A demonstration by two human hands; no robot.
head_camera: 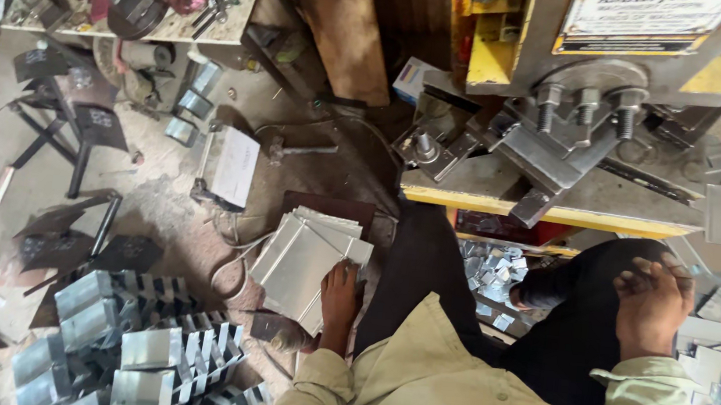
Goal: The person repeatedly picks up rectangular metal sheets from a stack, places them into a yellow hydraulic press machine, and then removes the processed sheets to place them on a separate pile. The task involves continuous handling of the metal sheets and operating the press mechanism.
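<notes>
Left hand (339, 296) on stacked metal sheets (306, 259); right hand (652, 303) on knee.

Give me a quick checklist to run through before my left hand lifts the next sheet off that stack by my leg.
1. Left hand on the stack of flat metal sheets: ok, its fingers rest on the stack's near edge.
2. Sheet gripped: cannot tell, fingers lie on top.
3. Right hand free: ok, it rests on the right knee, holding nothing.
4. Stack tidy: not ok, the sheets are fanned out unevenly.
5. Press bed free of a workpiece: cannot tell.
6. Floor around the stack: not ok, a hammer and cut metal pieces lie close.
</notes>
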